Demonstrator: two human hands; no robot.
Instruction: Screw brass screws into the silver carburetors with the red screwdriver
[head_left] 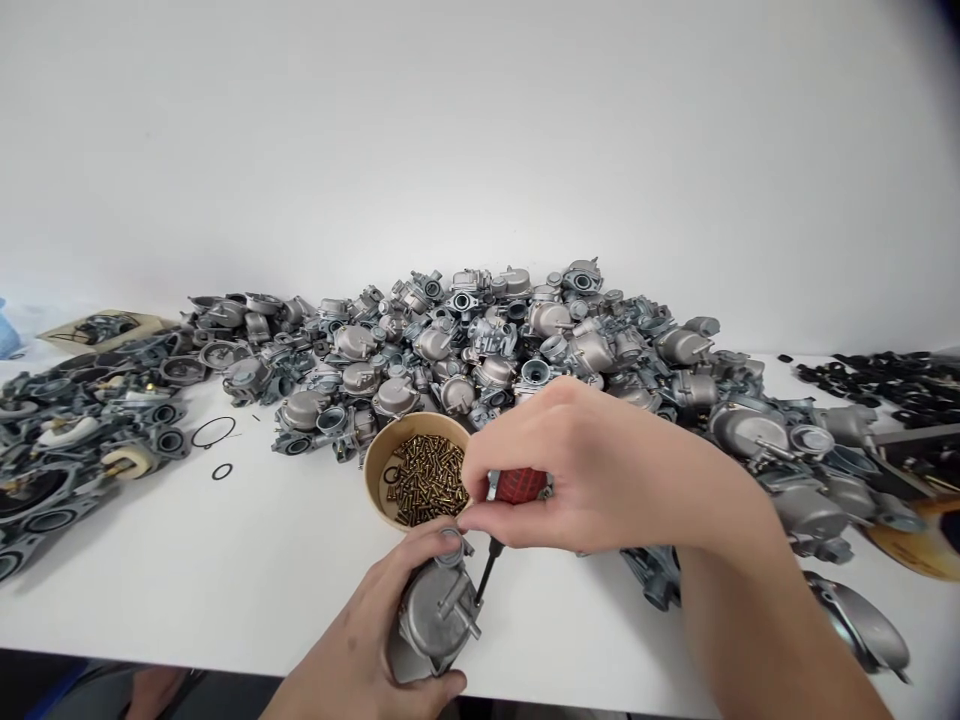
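My left hand point(375, 620) is wrapped around a grey metal carburetor point(435, 615) near the table's front edge, its round bowl facing up. My right hand point(555, 470) grips a screwdriver point(521, 486) with a red handle. The dark shaft slants down, and its tip touches the right rim of the carburetor's bowl. Whether a screw sits under the tip is too small to tell. Just behind the carburetor stands a round tan tub point(375, 478) holding many small brass-coloured screws point(427, 480). My right fingers overlap the tub's right side.
A large heap of carburetors point(450, 350) spans the back of the white table point(247, 560). Opened carburetor bodies point(67, 460) pile up at left, near two black rings point(222, 471). Black parts point(885, 385) lie at far right. One loose bowl point(862, 625) rests at front right.
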